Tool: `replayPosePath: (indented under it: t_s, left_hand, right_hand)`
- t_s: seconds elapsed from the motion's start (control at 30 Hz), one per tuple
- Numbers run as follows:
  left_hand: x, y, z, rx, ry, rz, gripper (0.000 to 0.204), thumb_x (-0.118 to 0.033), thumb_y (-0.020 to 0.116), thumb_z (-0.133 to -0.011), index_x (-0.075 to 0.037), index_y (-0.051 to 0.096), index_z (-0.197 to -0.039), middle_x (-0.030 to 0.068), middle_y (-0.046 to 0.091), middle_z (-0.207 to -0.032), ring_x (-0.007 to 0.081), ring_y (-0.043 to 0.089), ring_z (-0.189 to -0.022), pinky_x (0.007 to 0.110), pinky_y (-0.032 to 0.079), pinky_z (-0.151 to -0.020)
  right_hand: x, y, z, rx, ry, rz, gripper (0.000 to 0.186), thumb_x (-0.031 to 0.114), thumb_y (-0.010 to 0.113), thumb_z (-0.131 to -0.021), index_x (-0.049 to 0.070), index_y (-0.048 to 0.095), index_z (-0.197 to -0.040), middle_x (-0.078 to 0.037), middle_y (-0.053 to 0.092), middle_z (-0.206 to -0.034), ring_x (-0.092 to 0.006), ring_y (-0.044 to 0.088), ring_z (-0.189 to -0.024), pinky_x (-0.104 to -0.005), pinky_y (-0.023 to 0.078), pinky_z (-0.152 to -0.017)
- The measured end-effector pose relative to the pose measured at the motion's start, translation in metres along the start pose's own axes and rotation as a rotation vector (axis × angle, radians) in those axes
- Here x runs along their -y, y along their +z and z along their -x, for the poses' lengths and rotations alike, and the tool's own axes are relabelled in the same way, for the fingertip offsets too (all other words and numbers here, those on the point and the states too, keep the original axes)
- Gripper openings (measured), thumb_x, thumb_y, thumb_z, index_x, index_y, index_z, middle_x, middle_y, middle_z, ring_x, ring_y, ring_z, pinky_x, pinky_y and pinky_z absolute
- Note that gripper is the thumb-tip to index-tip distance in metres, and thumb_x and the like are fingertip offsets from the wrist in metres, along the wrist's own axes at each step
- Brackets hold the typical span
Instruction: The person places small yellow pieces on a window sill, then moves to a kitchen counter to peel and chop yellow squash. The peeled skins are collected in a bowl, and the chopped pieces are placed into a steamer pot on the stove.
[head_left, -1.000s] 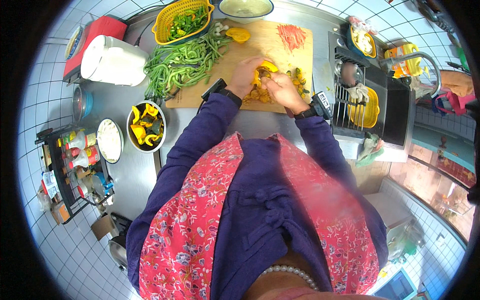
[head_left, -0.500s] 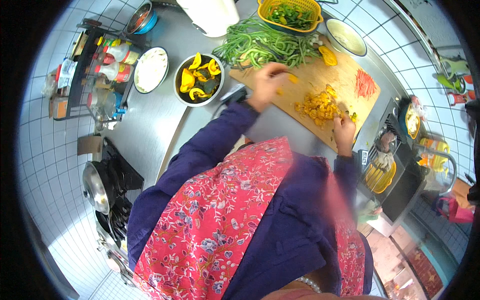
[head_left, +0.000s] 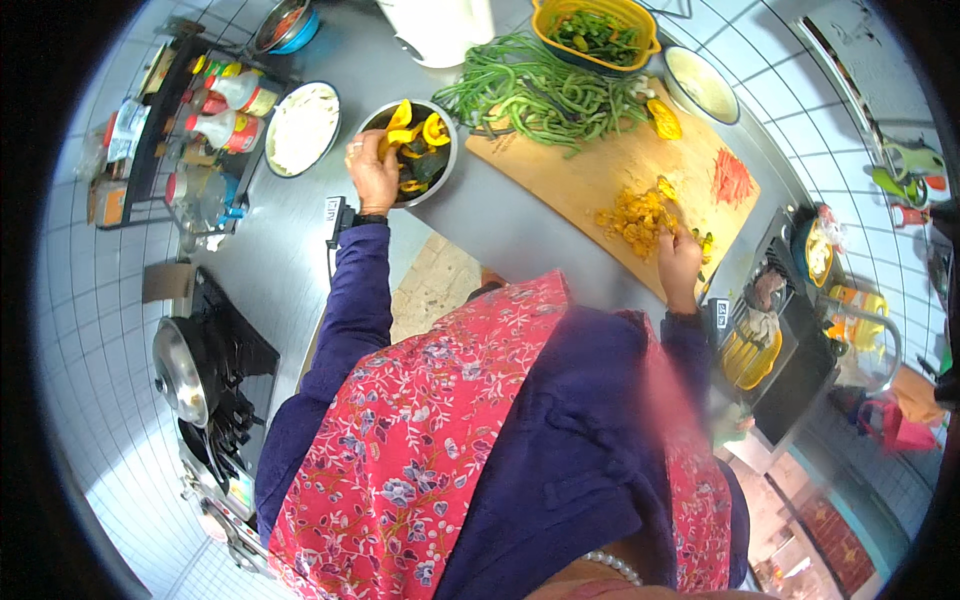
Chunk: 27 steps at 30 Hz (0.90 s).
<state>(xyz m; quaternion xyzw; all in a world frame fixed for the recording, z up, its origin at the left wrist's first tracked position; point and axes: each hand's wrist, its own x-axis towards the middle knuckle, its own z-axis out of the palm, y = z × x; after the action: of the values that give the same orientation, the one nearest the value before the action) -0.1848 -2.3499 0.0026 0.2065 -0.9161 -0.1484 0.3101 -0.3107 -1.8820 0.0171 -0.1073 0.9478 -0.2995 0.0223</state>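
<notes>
My left hand [head_left: 372, 172] reaches over the near left rim of a steel bowl [head_left: 452, 160] holding pumpkin pieces with orange flesh and dark green skin. Its fingers are closed on a pumpkin slice [head_left: 396, 137] at the bowl's left side. On the wooden cutting board [head_left: 560, 165] lies a heap of chopped pumpkin [head_left: 632, 222]. At the heap's right edge rests my right hand [head_left: 682, 258], fingers curled in; what they hold is hidden. Shredded red vegetable [head_left: 733, 177] and a larger pumpkin piece [head_left: 664, 120] lie farther back on the board.
Long green beans [head_left: 545, 95] cover the board's far left. Behind stand a yellow basket [head_left: 650, 40] of cut greens and a pale bowl [head_left: 735, 110]. To the left are a white-filled bowl [head_left: 303, 130] and a bottle rack [head_left: 150, 150]. A sink [head_left: 795, 400] lies at right.
My left hand has moved left from over the cutting board to the steel bowl and closed on a pumpkin slice. My right hand stays by the chopped heap, slightly shifted.
</notes>
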Motion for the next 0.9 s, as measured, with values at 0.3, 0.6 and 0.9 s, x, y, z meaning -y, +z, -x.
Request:
replayPosePath:
  t_s: [0.3,0.6,0.9]
  left_hand:
    - [-0.175,0.075,-0.045,0.177,0.418,0.381,0.029,-0.009,0.062,-0.072,-0.003,0.058,-0.099,0.0177,0.058,-0.094,0.0365,0.053,-0.095,0.045,0.041,-0.082]
    - [-0.335,0.233,-0.081,0.483,0.729,-0.005,0.024,-0.017,0.058,-0.075,-0.006,0.058,-0.097,0.0148,0.062,-0.095,0.0336,0.056,-0.095,0.045,0.045,-0.078]
    - [-0.340,0.229,-0.101,0.857,0.915,-0.384,0.034,-0.026,0.067,-0.067,-0.006,0.062,-0.093,0.0152,0.064,-0.091,0.0315,0.060,-0.085,0.043,0.045,-0.073]
  right_hand:
    - [-0.022,-0.009,0.002,-0.041,0.093,-0.004,0.018,0.017,0.056,-0.084,-0.001,0.059,-0.087,-0.022,0.058,-0.069,-0.0371,0.058,-0.065,-0.0421,0.044,-0.058]
    - [-0.013,-0.032,0.008,-0.099,0.072,-0.043,0.020,0.020,0.054,-0.084,0.000,0.054,-0.083,-0.025,0.057,-0.065,-0.0416,0.059,-0.065,-0.0496,0.046,-0.060]
    - [-0.007,-0.035,0.011,-0.187,0.017,-0.112,0.022,0.021,0.052,-0.086,0.001,0.054,-0.078,-0.024,0.056,-0.062,-0.0422,0.057,-0.060,-0.0497,0.045,-0.055]
